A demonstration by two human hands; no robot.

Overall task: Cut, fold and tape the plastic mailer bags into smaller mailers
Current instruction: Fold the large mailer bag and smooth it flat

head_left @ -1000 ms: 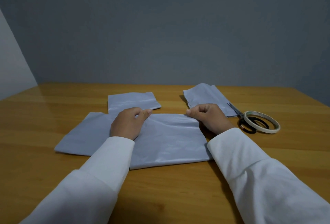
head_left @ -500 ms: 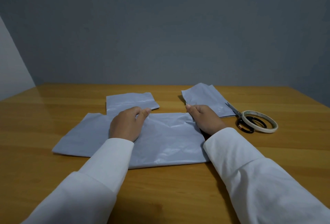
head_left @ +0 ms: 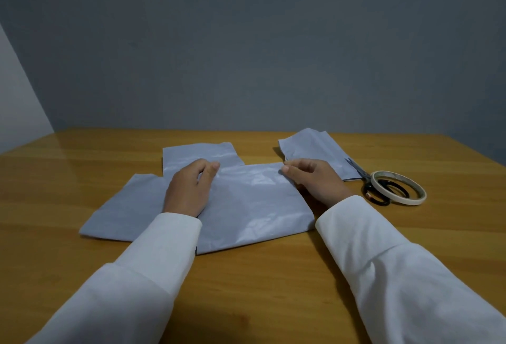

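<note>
A grey plastic mailer bag (head_left: 254, 206) lies flat on the wooden table (head_left: 246, 289) in front of me. My left hand (head_left: 189, 187) rests on its left part, with curled fingers and thumb pinching its far edge. At the bag's far right corner my right hand (head_left: 315, 182) pinches the edge between thumb and fingers. A second grey bag (head_left: 120, 206) lies partly under the first one, sticking out to the left.
A smaller grey piece (head_left: 197, 154) lies just behind my left hand. Another grey piece (head_left: 315, 146) lies at the back right. Black-handled scissors (head_left: 367, 179) and a roll of tape (head_left: 397, 187) sit to the right of my right hand.
My right hand has slid slightly left along the bag's far edge to its corner. My left hand has stayed in place.
</note>
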